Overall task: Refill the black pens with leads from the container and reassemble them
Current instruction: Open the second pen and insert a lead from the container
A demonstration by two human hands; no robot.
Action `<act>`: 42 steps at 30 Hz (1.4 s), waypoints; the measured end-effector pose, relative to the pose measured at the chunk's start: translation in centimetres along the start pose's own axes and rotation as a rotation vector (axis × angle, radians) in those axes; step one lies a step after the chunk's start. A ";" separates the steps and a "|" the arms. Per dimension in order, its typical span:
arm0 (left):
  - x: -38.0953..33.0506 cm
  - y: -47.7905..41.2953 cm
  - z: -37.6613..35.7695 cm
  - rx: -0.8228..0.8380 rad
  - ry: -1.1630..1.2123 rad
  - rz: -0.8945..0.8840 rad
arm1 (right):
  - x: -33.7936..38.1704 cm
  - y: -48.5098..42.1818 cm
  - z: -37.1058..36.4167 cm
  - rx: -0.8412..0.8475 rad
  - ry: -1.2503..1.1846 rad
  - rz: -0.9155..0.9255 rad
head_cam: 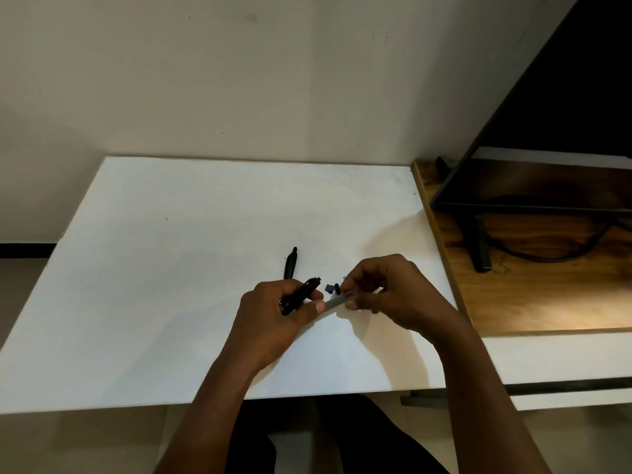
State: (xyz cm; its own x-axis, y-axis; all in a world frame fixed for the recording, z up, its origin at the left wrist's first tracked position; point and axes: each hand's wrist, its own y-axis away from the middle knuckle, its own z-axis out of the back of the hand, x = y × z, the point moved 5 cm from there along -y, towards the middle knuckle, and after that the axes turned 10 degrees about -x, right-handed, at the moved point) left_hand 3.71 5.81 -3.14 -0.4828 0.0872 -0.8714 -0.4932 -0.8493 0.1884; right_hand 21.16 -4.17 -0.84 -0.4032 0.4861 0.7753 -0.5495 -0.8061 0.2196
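Note:
My left hand (277,313) grips a black pen (302,293), its open end pointing up and right. A thin grey lead container (337,300) spans the gap between both hands: my left thumb presses one end, and my right hand (379,289) pinches the other. Small dark parts (331,288) lie on the white board (171,268) just behind the container. A second black pen (290,263) lies on the board beyond my left hand, pointing away from me.
The white board's front edge (239,401) runs close to my body. To the right stands a wooden desk (547,295) with a black monitor (547,114), its stand (478,248) and a cable (547,258). A wall rises behind the board.

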 end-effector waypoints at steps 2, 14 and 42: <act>-0.1 -0.1 0.2 -0.031 0.010 -0.006 | 0.4 0.0 0.1 -0.016 -0.134 -0.006; -1.0 -0.5 2.7 -0.311 0.350 0.008 | 0.5 -0.2 -4.2 -0.018 -0.946 -0.391; 0.3 -1.0 3.5 -0.375 0.511 0.154 | 1.2 -0.3 -5.7 -0.071 -1.158 -0.519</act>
State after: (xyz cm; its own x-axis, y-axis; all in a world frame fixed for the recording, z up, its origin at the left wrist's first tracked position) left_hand 1.52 8.52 -2.01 -0.0773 -0.2303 -0.9701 -0.1150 -0.9644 0.2381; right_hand 16.68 -1.40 -3.39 0.7238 0.1311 0.6775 -0.5023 -0.5731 0.6475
